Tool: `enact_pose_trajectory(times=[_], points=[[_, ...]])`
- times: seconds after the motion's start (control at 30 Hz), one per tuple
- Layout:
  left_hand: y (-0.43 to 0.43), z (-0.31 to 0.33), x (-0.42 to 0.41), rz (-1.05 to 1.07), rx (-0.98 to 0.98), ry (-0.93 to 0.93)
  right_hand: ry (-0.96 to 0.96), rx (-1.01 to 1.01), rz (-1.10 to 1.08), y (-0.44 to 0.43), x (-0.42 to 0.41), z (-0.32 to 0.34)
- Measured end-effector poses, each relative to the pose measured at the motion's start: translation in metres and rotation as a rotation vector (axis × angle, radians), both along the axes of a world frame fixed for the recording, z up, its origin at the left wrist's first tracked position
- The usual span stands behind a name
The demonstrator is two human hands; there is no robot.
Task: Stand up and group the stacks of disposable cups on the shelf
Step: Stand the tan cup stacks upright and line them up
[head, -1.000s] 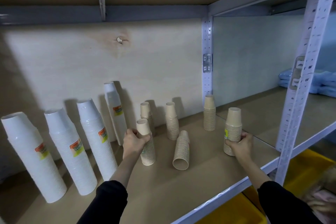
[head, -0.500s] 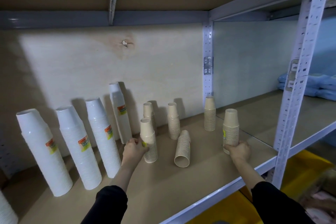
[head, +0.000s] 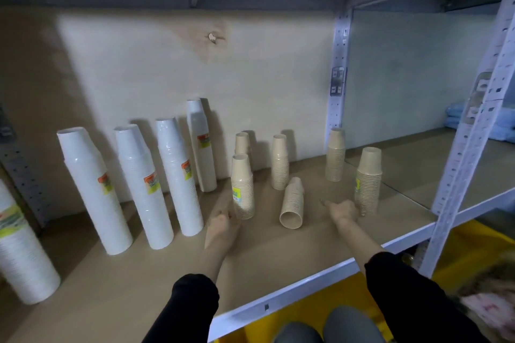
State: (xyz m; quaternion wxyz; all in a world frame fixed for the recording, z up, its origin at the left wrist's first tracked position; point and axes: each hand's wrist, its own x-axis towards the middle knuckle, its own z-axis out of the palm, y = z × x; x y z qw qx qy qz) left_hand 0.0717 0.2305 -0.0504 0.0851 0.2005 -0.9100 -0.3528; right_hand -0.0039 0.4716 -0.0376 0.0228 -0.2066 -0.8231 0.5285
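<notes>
On shelf (head: 278,259) | white stacks (head: 178,175) 5 | tan stacks (head: 280,161) 5 upright, 1 lying | left hand (head: 223,224), right hand (head: 344,210): grip unclear

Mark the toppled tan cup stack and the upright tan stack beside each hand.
Toppled tan stack (head: 294,200): head view, ribbed side.
Front-left tan stack (head: 243,178): head view, upper side.
Front-right tan stack (head: 368,184): head view, middle side.

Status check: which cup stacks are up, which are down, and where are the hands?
White stacks, upright.
Lying beige stack, on its side, mouth facing front.
Other beige stacks, upright.
Left hand, at front left beige stack's base, grip unclear.
Right hand, beside front right beige stack, grip unclear.
</notes>
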Motion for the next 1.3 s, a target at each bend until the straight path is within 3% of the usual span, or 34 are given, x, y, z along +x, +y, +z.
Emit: enact_pose_trajectory(times=[0.1, 0.43, 0.6, 0.77, 1.0, 1.3], points=[[0.0, -0.009, 0.005, -0.072, -0.118, -0.028, -0.077, 0.025, 0.124, -0.013, -0.008, 0.003], [0.003, -0.029, 0.008, -0.152, -0.316, -0.004, -0.229, -0.212, 0.29, -0.064, -0.025, 0.009], [0.002, -0.032, 0.008, -0.16, -0.345, 0.019, -0.201, -0.225, 0.249, -0.069, -0.027, 0.008], [0.001, -0.033, 0.007, -0.166, -0.366, 0.028, -0.083, -0.474, 0.209, -0.072, -0.021, 0.006], [0.0, -0.035, 0.006, -0.175, -0.377, 0.031, 0.311, -0.176, 0.192, -0.08, -0.001, 0.001], [0.0, -0.034, 0.009, -0.186, -0.432, 0.026, 0.391, -0.065, 0.183, -0.073, 0.009, -0.023]])
